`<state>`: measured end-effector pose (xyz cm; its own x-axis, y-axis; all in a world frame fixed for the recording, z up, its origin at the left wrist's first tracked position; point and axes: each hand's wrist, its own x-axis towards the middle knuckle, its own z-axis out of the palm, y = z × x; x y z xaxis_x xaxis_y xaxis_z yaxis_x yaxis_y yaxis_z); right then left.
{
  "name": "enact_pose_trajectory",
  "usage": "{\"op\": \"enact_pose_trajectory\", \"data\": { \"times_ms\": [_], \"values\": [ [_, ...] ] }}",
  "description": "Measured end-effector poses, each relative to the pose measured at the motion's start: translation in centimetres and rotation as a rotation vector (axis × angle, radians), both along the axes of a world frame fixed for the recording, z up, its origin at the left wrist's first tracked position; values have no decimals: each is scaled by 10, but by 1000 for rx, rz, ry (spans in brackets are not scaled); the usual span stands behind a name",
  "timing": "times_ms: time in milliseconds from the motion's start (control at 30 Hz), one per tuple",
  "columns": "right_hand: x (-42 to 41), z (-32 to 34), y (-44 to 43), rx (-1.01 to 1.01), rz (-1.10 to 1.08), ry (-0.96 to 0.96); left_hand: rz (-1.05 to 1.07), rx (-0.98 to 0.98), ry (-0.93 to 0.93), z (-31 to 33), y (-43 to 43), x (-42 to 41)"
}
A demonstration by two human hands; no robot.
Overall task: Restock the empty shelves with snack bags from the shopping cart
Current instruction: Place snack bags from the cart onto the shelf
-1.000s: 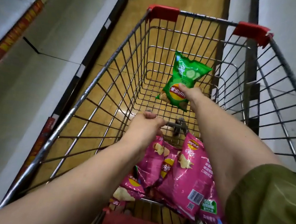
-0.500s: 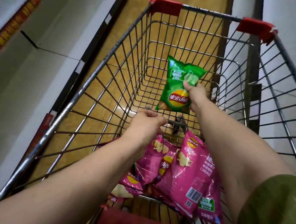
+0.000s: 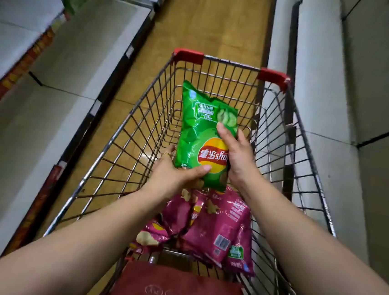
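**Held aloft: green chip bag (image 3: pixel 202 133) over shopping cart (image 3: pixel 188 56)**

Head view: the left hand (image 3: pixel 174 176) grips the bag's near corner and the right hand (image 3: pixel 237 156) its right edge. The Lay's logo and "-50%" read upside down. Pink bags (image 3: pixel 214 223) lie beneath in the cart.

Cart (image 3: pixel 188 56): set between left shelf (image 3: pixel 61 68) and right shelf (image 3: pixel 322 112); bag pile (image 3: pixel 219 226) laid in near end; single bag (image 3: pixel 197 133) held above pile.

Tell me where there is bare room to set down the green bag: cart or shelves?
Bare: the grey left shelf beside the aisle floor, the right shelf alongside the cart, and the cart's far half beyond the pink bags. Crowded: the near end, where those bags pile.
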<state>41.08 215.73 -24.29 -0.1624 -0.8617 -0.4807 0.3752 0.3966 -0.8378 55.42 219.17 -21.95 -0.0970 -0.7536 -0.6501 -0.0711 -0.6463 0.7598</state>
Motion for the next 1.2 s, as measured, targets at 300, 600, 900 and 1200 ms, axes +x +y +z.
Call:
{"op": "enact_pose_trajectory", "data": {
  "times_ms": [300, 600, 900, 1200],
  "values": [
    [-15, 120, 67, 23, 214, 342, -202, 35, 119, 96, 38, 15],
    [-15, 240, 104, -348, 584, 1162, -632, -278, -440, 183, 52, 39],
    [52, 275, 167, -368, 1165, 2031, -1133, -728, -906, 234, 90, 61],
    [92, 328, 233, -60, 767, 1899, -1046, -1086, -816, 289, 118, 107]
  ]
}}
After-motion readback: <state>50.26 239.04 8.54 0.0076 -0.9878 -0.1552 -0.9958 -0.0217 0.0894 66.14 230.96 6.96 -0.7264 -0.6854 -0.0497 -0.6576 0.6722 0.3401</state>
